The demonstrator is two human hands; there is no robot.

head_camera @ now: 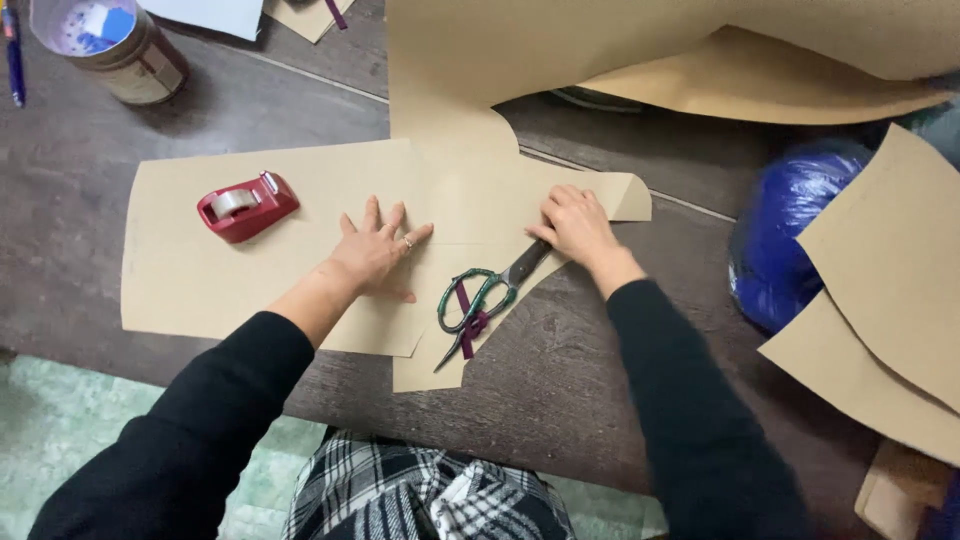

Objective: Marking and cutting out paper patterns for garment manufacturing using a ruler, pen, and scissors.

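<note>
My left hand (375, 250) lies flat with fingers spread on a large cut sheet of brown paper (190, 270) spread over the dark wooden table (570, 390). My right hand (577, 226) presses down on the same paper near its curled right edge, fingers bent, just above the blades of a pair of green-handled scissors (485, 296). The scissors lie shut on the paper between my hands, a purple ribbon tied to their handle. A red tape dispenser (246, 206) rests on the paper to the left of my left hand.
A round tin (110, 40) stands at the back left beside a blue pen (14, 60). More brown paper (880, 290) lies at the right and drapes over the back. A blue plastic bag (785, 240) sits at the right.
</note>
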